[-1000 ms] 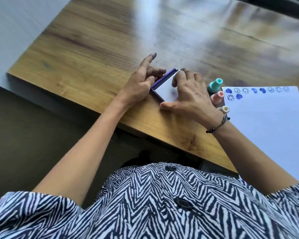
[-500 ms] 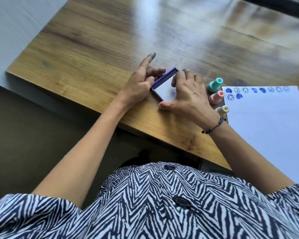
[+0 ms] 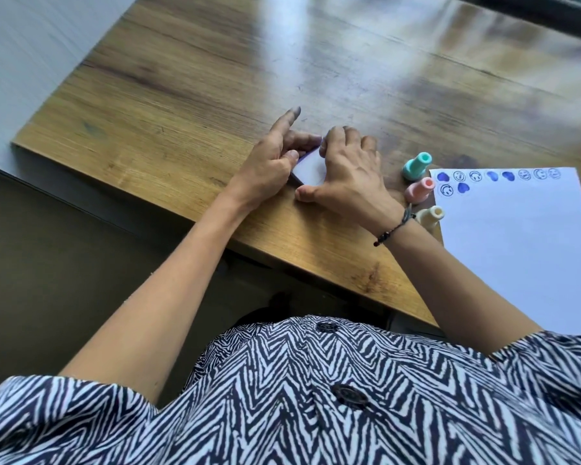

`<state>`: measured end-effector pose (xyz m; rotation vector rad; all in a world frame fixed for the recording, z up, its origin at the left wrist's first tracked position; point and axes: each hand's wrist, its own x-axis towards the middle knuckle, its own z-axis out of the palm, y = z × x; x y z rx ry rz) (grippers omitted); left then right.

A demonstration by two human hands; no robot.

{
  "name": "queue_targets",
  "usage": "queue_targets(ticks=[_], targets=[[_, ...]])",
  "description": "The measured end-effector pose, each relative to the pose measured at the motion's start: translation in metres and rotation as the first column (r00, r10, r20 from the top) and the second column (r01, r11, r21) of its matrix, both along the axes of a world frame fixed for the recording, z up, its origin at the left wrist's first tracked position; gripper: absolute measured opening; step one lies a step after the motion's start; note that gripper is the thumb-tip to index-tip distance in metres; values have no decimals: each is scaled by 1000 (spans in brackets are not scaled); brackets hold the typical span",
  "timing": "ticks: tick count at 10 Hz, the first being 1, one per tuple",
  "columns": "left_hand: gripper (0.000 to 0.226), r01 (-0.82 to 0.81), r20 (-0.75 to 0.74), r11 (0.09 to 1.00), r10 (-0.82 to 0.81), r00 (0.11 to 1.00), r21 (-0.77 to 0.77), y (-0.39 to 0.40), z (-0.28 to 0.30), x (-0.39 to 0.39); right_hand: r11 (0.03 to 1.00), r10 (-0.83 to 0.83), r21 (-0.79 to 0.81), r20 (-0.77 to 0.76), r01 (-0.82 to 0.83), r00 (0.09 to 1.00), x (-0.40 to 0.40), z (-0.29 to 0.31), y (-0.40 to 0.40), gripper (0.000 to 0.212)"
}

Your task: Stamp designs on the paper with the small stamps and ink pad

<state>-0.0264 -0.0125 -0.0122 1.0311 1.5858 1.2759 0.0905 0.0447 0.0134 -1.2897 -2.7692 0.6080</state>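
The ink pad (image 3: 311, 167), a flat case with a pale lid and purple edge, lies on the wooden table between my hands. My left hand (image 3: 269, 162) grips its left side, index finger stretched out. My right hand (image 3: 349, 172) presses on the lid from the right, thumb at the near corner. Three small stamps stand to the right of that hand: a teal stamp (image 3: 416, 166), a pink stamp (image 3: 420, 190) and a cream stamp (image 3: 430, 216). The white paper (image 3: 517, 246) lies further right, with blue hearts and smiley faces stamped along its top-left edge.
The wooden table (image 3: 215, 78) stretches away ahead and to the left. Its near edge runs diagonally just below my wrists, with dark floor beneath. A dark strip lies along the far right edge.
The ink pad's lid, tilted up before with its purple edge showing, now lies nearly flat under my right hand. Both hands have closed in on the case.
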Motion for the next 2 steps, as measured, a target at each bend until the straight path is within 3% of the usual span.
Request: queue_targets(ticks=[1,2], targets=[[60,2,-33,1000,-2,999,2,6,3,-3,999,25,-40,-59,-28,998,2,7,8,77],[56,-41,-205,999,42,978,10,21,13,-8,997,-77,-39,-215,71,974,8,31,33,72]])
